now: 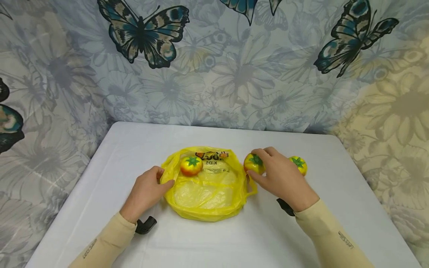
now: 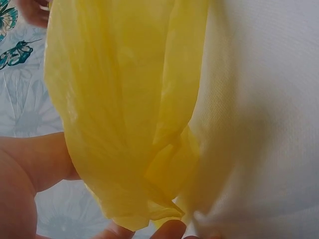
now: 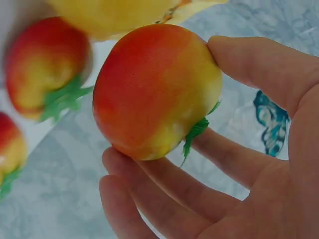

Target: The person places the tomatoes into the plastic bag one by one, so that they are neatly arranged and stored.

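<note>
A yellow plastic bag [image 1: 204, 213] lies with its mouth spread wide, dark print showing on its inner far side. Inside it, at the left, sits a red-and-yellow toy tomato [image 1: 191, 168] with a green leafy top. My left hand [image 1: 145, 192] holds the bag's left rim between thumb and fingers. Just off the bag's right rim, my right hand [image 1: 283, 180] grips another toy tomato [image 3: 154, 94], thumb on one side and fingers on the other. Beyond that hand a further toy tomato [image 1: 300, 163] rests on the table; the right wrist view shows two toy tomatoes behind the held one.
A white-covered table [image 1: 214, 243] carries everything. Behind and beside it hangs cloth with butterflies [image 1: 142, 35] and flowers. The bag's handle loop [image 1: 252, 190] sticks out at the right, below the right hand. Black wrist devices [image 1: 146, 225] sit under both wrists.
</note>
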Motion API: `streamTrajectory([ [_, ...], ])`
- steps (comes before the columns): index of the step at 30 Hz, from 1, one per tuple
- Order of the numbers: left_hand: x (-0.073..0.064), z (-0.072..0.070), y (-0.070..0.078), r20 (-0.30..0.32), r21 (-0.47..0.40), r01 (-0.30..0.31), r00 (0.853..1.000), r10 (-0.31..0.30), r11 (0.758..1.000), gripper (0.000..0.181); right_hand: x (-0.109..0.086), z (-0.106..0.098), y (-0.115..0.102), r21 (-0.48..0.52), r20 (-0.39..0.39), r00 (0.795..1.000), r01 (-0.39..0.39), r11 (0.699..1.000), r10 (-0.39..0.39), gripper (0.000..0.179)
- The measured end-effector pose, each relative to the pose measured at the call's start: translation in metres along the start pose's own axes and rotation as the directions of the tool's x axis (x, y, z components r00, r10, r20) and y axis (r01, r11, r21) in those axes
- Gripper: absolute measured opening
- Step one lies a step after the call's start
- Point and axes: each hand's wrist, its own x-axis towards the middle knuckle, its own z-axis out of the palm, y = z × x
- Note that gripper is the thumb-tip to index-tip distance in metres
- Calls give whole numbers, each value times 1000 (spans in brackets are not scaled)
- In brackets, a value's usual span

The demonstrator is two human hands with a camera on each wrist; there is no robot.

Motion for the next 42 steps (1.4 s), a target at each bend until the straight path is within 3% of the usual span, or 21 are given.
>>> streamTrajectory([
  [5,1,0,1,-14,-3,-24,1000,24,1000,40,19,6,-13,6,-9,999,49,999,-49,57],
  [18,2,1,2,-18,-3,-10,1000,10,1000,40,55,21,-42,43,67,993,96,994,-99,56],
  [42,4,0,-1,-10,-5,-5,1000,5,1000,40,82,51,-63,9,245,964,105,994,-104,61],
])
